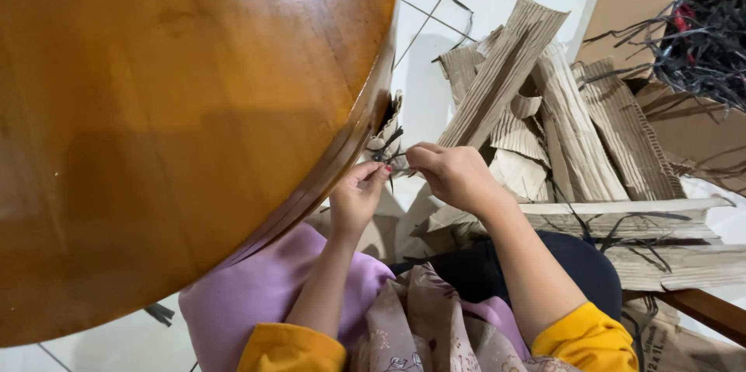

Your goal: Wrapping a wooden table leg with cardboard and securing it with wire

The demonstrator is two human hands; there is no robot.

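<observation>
Head view: both hands meet just off the rim of the round wooden table. The left hand pinches the near end of a thin black strip between thumb and fingertips; the right hand is closed on the same strip from the other side, knuckles up. The strip sits between the two hands, close against a small cardboard piece that rests by the table edge; whether it is tied around that piece I cannot tell. Behind lie a heap of corrugated cardboard on the white floor and a box of loose black strips.

Likely risks: the narrow strip could slip from the fingertips or snap if pulled hard, and the cardboard piece could drop off the table edge if nudged.
</observation>
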